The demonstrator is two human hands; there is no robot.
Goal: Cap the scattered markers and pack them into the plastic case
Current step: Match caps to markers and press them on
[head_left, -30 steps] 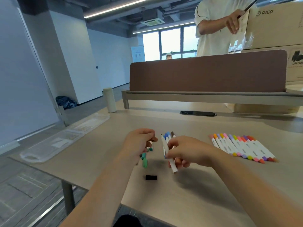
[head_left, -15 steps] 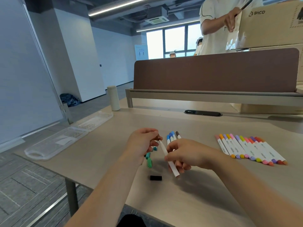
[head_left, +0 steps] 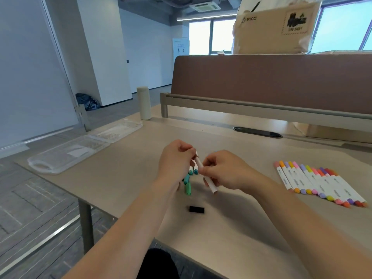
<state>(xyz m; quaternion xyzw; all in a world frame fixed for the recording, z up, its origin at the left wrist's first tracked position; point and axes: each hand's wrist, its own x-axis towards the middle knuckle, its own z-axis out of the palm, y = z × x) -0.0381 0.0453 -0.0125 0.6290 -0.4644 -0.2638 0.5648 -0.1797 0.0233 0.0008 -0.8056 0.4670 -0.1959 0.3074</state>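
Left hand [head_left: 176, 161]: curled round white marker's [head_left: 210, 184] top, tip hidden.
Right hand [head_left: 226, 172]: pinching that marker's middle.
Teal markers [head_left: 188, 187]: partly hidden beneath left hand.

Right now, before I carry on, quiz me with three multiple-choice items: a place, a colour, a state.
1. Where is the plastic case? A. on the floor B. at the table's left edge C. on a cardboard box
2. What colour is the loose cap? A. red B. yellow C. black
3. The white marker is: A. held by the left hand and right hand B. lying flat C. inside the case
Key: 1 B, it lies open at that edge; 2 C, a black piece lies nearer than the hands; 3 A, both grip it.
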